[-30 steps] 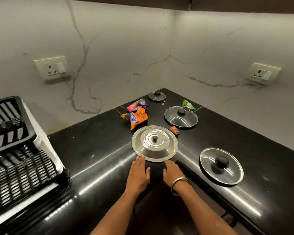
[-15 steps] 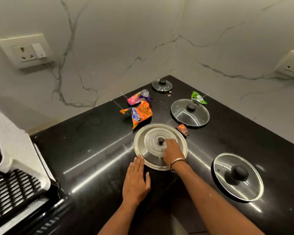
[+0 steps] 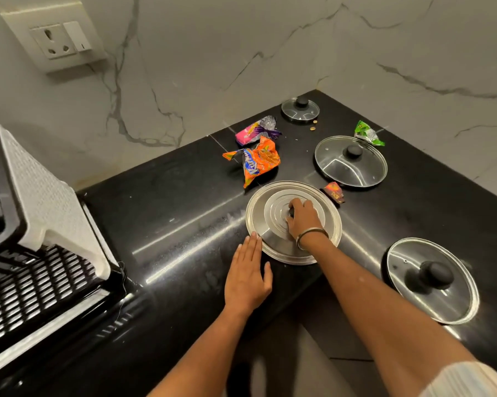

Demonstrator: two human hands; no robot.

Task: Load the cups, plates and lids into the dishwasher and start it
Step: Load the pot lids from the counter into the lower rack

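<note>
A round steel lid (image 3: 266, 224) lies on the black counter (image 3: 167, 213) in front of me. My right hand (image 3: 303, 217), with a bangle on the wrist, is on top of the lid and its fingers curl round the central knob. My left hand (image 3: 247, 275) lies flat on the counter, fingers straight, fingertips touching the lid's near left rim. Three glass lids with black knobs also lie on the counter: a large one (image 3: 433, 280) at the right, a medium one (image 3: 350, 161) behind the steel lid, a small one (image 3: 300, 109) in the corner.
Crumpled snack wrappers lie around the lids: orange (image 3: 257, 161), pink (image 3: 256, 130), green (image 3: 366, 133), and a small dark one (image 3: 334, 192). A black and white dish rack (image 3: 41, 224) stands at the left. Marble walls with a socket (image 3: 58, 38) close the corner.
My right hand moved from the counter's edge up onto the steel lid and closed on its knob. My left hand stayed flat by the rim. The camera moved closer and tilted down.
</note>
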